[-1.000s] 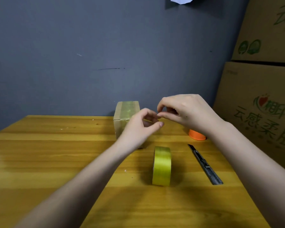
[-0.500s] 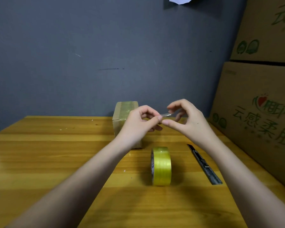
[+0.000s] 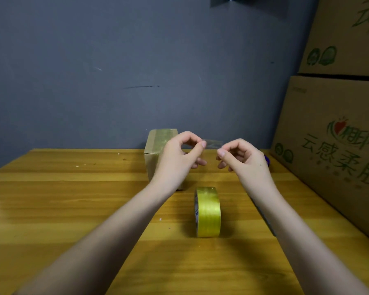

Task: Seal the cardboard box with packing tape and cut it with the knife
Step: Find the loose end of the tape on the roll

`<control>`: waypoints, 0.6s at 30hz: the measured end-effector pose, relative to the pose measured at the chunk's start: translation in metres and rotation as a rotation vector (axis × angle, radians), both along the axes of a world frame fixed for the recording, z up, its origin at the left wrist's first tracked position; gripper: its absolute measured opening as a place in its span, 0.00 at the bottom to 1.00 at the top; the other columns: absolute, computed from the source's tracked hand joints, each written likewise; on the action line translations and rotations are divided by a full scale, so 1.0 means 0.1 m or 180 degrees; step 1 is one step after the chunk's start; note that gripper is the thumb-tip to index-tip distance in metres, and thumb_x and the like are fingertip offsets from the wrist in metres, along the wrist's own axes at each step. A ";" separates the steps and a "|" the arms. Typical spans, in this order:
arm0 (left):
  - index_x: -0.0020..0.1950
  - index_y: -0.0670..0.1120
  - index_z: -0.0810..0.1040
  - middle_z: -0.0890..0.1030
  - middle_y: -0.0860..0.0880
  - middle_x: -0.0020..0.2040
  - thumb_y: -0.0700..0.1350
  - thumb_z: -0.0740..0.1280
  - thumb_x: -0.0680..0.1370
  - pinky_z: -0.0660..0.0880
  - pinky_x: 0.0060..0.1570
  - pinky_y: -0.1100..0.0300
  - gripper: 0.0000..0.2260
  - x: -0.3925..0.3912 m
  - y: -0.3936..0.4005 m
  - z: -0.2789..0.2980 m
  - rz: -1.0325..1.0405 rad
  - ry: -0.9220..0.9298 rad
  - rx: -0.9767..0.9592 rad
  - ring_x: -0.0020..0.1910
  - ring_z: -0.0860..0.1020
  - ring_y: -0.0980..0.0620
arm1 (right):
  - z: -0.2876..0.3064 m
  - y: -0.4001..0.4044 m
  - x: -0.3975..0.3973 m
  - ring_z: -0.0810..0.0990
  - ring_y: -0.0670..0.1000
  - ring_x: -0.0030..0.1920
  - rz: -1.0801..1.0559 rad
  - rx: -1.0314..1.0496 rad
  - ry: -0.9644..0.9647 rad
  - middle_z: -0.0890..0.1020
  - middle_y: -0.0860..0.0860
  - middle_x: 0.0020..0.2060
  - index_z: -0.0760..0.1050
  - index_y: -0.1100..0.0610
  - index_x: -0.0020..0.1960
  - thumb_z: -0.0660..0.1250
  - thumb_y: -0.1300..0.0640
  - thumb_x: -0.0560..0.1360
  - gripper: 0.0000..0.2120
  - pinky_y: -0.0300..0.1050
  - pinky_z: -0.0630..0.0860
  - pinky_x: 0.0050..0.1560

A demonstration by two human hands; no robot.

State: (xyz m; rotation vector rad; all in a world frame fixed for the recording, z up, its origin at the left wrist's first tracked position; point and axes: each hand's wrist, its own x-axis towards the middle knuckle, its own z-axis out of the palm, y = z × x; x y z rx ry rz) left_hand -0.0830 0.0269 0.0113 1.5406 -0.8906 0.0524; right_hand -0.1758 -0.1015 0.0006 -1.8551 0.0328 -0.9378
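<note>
A short clear strip of tape point(image 3: 213, 143) is held stretched between the two hands above the table point(image 3: 73, 199). The left hand point(image 3: 179, 155) is closed on one end of the strip in a thumb-and-forefinger pinch; the right hand point(image 3: 242, 160) is closed on the other end in the same way. The strip appears to be kept taut and clear of both palms, presumably so that the adhesive side does not fold onto itself or stick to skin.

The box point(image 3: 156, 150) stands at the back of the table, near the wall, partly hidden behind the left hand. A glossy band of tape is already seen across its top, so at least one seam is judged sealed. The strip is held beside and slightly nearer than the box, not touching it.

The roll point(image 3: 208, 211) stands on edge near the table's middle, between the forearms, apart from the box. It is judged to have been parked upright for easy retrieval. No link between roll and strip is visible; the strip seems already separated.

The knife point(image 3: 264, 218) lies on the table under the right forearm, mostly hidden; its blade state cannot be told. Large cartons point(image 3: 332, 145) are stacked at the right.

Stage is judged as placement of a loose piece onto the box. Risk noted: curling or misalignment of the thin strip.
</note>
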 end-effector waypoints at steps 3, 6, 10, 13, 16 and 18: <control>0.39 0.53 0.76 0.78 0.55 0.38 0.45 0.67 0.77 0.76 0.31 0.62 0.07 -0.02 -0.01 -0.02 0.0067 -0.0024 -0.0019 0.32 0.84 0.52 | -0.03 0.01 0.00 0.79 0.43 0.33 -0.0028 0.0065 -0.0053 0.80 0.54 0.38 0.76 0.67 0.46 0.67 0.63 0.75 0.05 0.29 0.73 0.34; 0.43 0.52 0.77 0.80 0.54 0.36 0.43 0.68 0.76 0.74 0.30 0.65 0.04 -0.03 -0.02 -0.04 0.0066 0.0057 -0.0107 0.31 0.83 0.54 | -0.04 0.03 0.00 0.79 0.45 0.33 -0.0113 0.0046 -0.0099 0.80 0.53 0.37 0.74 0.65 0.50 0.68 0.63 0.74 0.07 0.33 0.75 0.36; 0.58 0.51 0.73 0.82 0.49 0.36 0.41 0.69 0.75 0.75 0.31 0.64 0.13 -0.06 -0.02 -0.03 -0.0039 0.0353 -0.0285 0.32 0.83 0.53 | -0.05 0.04 -0.01 0.79 0.49 0.34 -0.0124 0.0156 -0.0264 0.79 0.58 0.38 0.66 0.62 0.54 0.68 0.65 0.74 0.13 0.35 0.77 0.37; 0.56 0.51 0.71 0.81 0.50 0.36 0.41 0.68 0.76 0.76 0.32 0.61 0.11 -0.08 -0.02 -0.03 -0.0025 0.0367 -0.0339 0.31 0.83 0.52 | -0.06 0.07 -0.02 0.79 0.49 0.37 -0.0267 -0.0176 -0.0302 0.77 0.53 0.40 0.69 0.60 0.51 0.67 0.65 0.75 0.08 0.39 0.78 0.38; 0.51 0.53 0.70 0.81 0.51 0.34 0.41 0.66 0.77 0.76 0.32 0.60 0.09 -0.08 -0.01 -0.04 0.0006 0.0387 -0.0330 0.31 0.83 0.52 | -0.09 0.09 -0.03 0.79 0.48 0.38 -0.0435 -0.0488 -0.0291 0.77 0.46 0.39 0.72 0.58 0.49 0.66 0.63 0.76 0.04 0.45 0.78 0.41; 0.50 0.53 0.69 0.81 0.50 0.34 0.41 0.66 0.77 0.76 0.33 0.58 0.09 -0.07 -0.01 -0.03 0.0061 0.0371 -0.0274 0.31 0.83 0.52 | -0.10 0.09 -0.04 0.79 0.47 0.38 -0.0512 -0.0608 -0.0340 0.77 0.44 0.41 0.72 0.56 0.49 0.65 0.62 0.76 0.04 0.45 0.78 0.40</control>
